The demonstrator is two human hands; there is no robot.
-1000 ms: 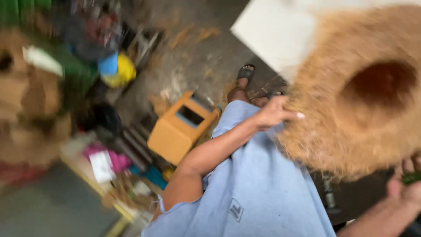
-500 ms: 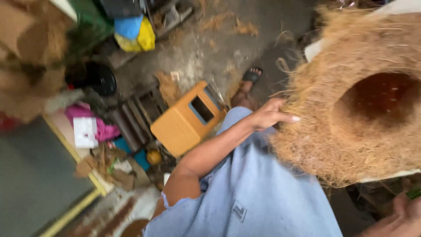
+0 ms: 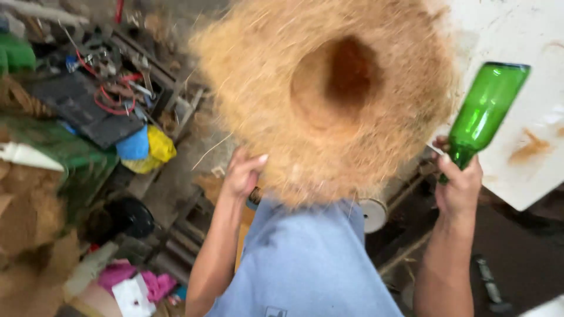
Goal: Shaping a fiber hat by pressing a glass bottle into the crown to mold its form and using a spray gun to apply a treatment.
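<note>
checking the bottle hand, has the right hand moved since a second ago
Yes. The right hand has risen from the frame's bottom corner, now holding a green bottle up beside the fibre nest.

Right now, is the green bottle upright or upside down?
Upside down, tilted: the right hand grips the green bottle by its neck, base pointing up. Contents: cannot tell.

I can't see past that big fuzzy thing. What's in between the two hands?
In the head view, the fluffy coir nest with its hollow middle sits between the left hand and the right hand, which grips a green glass bottle.
</note>
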